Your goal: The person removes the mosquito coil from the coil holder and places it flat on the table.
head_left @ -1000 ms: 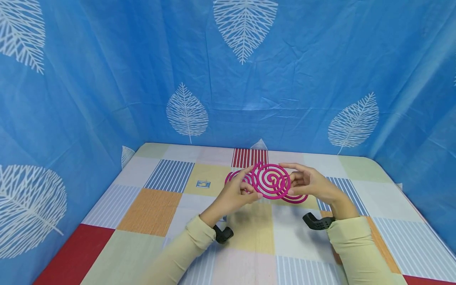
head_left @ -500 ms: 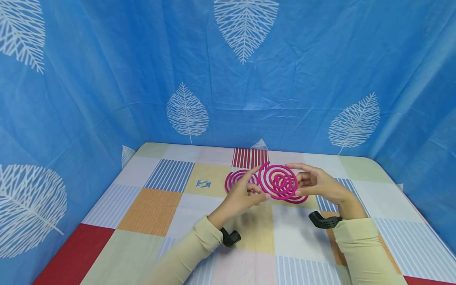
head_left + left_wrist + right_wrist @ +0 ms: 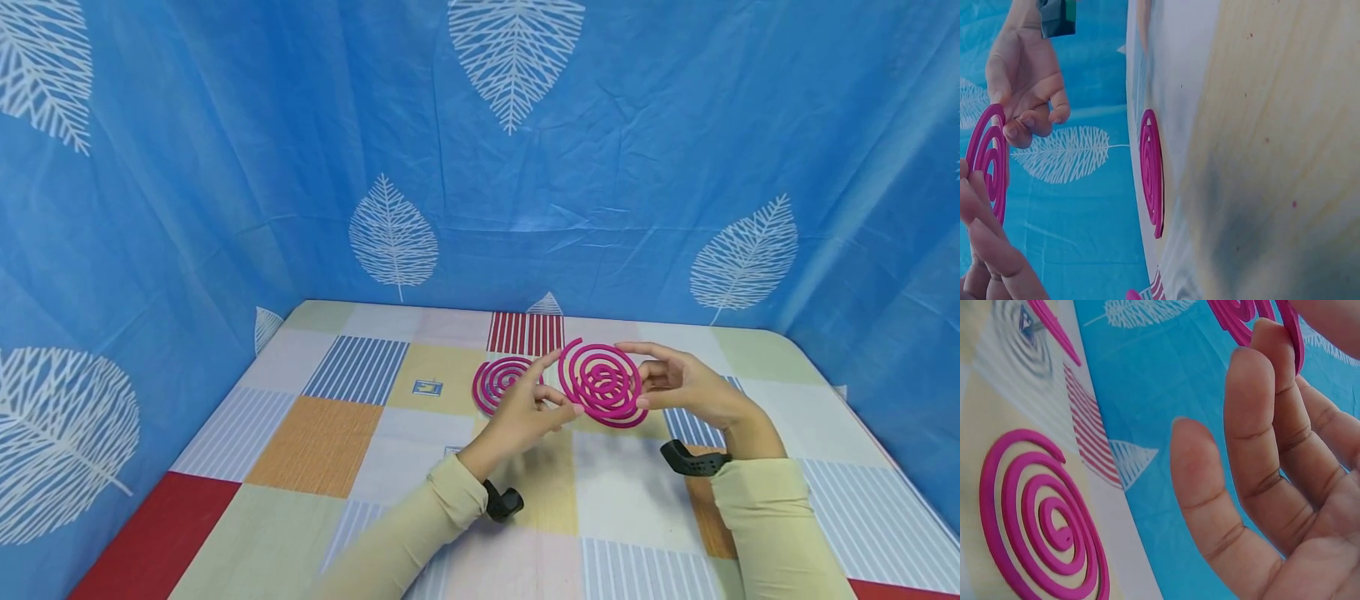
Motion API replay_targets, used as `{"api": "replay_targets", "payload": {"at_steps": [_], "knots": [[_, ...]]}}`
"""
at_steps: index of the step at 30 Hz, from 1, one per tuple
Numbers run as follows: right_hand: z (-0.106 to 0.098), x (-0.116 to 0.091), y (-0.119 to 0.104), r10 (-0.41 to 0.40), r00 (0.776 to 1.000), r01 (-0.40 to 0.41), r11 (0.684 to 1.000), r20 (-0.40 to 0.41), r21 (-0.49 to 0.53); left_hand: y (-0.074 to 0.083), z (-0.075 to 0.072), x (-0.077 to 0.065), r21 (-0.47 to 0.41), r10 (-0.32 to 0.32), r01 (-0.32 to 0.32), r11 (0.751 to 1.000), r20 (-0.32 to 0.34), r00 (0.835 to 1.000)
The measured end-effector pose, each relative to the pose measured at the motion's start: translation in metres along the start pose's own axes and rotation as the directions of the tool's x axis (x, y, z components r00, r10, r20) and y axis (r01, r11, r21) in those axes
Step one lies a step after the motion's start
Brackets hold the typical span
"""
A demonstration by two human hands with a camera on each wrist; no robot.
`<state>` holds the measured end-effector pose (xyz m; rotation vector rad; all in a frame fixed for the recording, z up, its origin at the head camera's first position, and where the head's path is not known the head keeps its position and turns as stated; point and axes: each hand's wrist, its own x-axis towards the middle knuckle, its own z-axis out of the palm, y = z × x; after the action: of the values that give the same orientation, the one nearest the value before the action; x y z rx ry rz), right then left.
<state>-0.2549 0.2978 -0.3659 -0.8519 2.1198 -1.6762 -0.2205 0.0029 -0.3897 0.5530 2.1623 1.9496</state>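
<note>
Both hands hold a pink spiral mosquito coil (image 3: 992,167) above the table by its opposite edges. My left hand (image 3: 520,418) pinches the left rim between thumb and index finger. My right hand (image 3: 688,390) grips the right rim the same way, its other fingers loosely bent in the right wrist view. A second pink coil (image 3: 1060,537) lies flat on the cloth under the held one; in the head view the two overlap. A third coil (image 3: 487,379) lies on the cloth to the left, partly hidden behind my left hand.
A patchwork-patterned cloth (image 3: 315,446) covers the table. A blue curtain (image 3: 570,217) with white leaf prints hangs behind it and at both sides. Black wrist devices (image 3: 504,502) show at both sleeve cuffs.
Both hands have shifted right together with the held coil, which now overlaps the right-hand coil on the table more fully. More of the left-hand coil is uncovered.
</note>
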Motion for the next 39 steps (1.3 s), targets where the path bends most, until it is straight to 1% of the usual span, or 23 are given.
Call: {"api": "replay_targets", "payload": {"at_steps": [8,17,21,27,32,39], "knots": [[-0.008,-0.006,0.009,0.031,0.999,-0.030,0.999,-0.008,0.039,-0.003,0.011,0.007,-0.010,-0.004,0.004,1.000,-0.012,1.000],[-0.018,-0.013,0.021,0.038,0.999,-0.037,0.996,-0.015,0.077,-0.011,0.024,0.017,0.007,-0.044,0.044,0.999,-0.031,0.999],[-0.023,-0.017,0.025,0.032,0.999,-0.030,0.995,-0.014,0.090,-0.013,0.030,0.022,0.010,-0.056,0.056,0.998,-0.021,0.998],[-0.028,-0.024,0.027,0.072,0.997,-0.069,0.994,-0.039,0.082,-0.013,0.037,0.025,-0.002,-0.063,0.063,0.998,0.008,0.998],[-0.031,-0.028,0.028,0.096,0.995,-0.092,0.992,-0.035,0.090,-0.014,0.042,0.028,0.003,-0.075,0.075,0.997,0.016,0.997],[-0.039,-0.034,0.034,0.081,0.997,-0.078,0.989,-0.013,0.123,-0.017,0.051,0.031,-0.006,-0.083,0.083,0.996,0.028,0.996]]}}
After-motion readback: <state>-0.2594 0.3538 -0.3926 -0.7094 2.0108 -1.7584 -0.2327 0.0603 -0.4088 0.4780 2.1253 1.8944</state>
